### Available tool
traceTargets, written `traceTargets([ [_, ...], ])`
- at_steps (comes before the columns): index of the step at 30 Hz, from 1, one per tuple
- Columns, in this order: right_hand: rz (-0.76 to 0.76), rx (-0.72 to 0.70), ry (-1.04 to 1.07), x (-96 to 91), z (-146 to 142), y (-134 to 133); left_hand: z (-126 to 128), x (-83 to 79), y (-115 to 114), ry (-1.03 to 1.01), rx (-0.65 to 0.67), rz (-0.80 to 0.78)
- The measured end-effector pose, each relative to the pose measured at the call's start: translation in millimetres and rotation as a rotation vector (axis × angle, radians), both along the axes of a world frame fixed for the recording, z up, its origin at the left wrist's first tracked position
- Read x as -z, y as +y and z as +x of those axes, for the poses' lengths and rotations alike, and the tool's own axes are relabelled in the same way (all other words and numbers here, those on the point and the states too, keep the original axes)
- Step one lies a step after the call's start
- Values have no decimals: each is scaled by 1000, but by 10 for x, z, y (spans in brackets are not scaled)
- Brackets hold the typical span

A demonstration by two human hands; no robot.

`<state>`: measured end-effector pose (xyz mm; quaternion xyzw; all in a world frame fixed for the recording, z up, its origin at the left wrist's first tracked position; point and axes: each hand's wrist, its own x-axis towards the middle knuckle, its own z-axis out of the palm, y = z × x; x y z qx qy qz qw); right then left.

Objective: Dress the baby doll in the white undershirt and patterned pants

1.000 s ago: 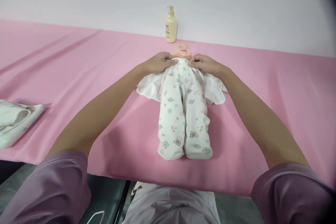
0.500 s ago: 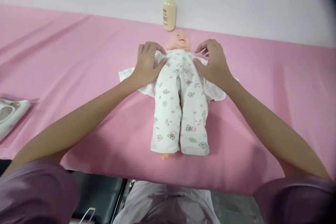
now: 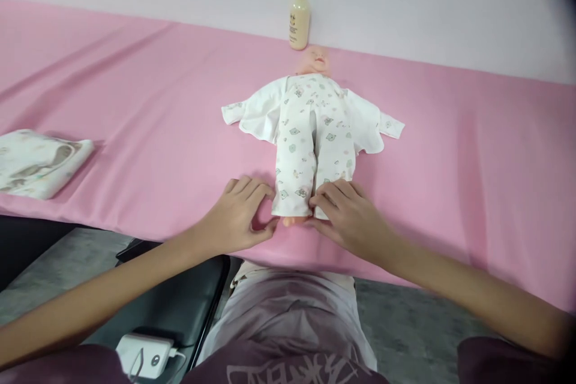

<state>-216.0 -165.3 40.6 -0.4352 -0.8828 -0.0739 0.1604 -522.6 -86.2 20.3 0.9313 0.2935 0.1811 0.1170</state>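
A baby doll (image 3: 318, 60) lies on its back on the pink-covered table, head toward the wall. White printed baby pants (image 3: 294, 156) lie over its body and legs, with a white baby shirt (image 3: 265, 114) spread out to both sides beneath. Doll toes (image 3: 290, 221) poke out below the left pant leg. My left hand (image 3: 243, 213) is open at the outer edge of that leg's cuff, thumb apart from the fingers. Across the other cuff lies my right hand (image 3: 346, 213), its curved fingertips at the gap between the legs, thumb apart near the toes.
A pump bottle (image 3: 299, 21) stands behind the doll's head by the white wall. A folded printed cloth (image 3: 42, 162) lies on the table at left. Below the table's front edge are a black seat (image 3: 180, 300) and a white device with a cable (image 3: 146, 355).
Both hands have moved from the top of the pants near the doll's shoulders down to the cuffs. The view has shifted, showing more of the folded cloth and the seat.
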Motion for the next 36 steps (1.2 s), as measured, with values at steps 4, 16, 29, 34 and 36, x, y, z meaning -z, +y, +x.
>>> traceTargets([
  [4,-107,7,100,51,-34,64,81,29,-36,-2,-32,6],
  [16,-64,39,245,105,-27,-101,-67,-131,-295,40,-207,169],
  [29,-192,258,305,411,618,-322,807,-49,-430,95,-40,354],
  [34,-272,200,390,398,667,-279,939,-12,-330,111,2,365],
  [36,-294,188,399,371,690,-269,917,-15,-326,83,8,318],
])
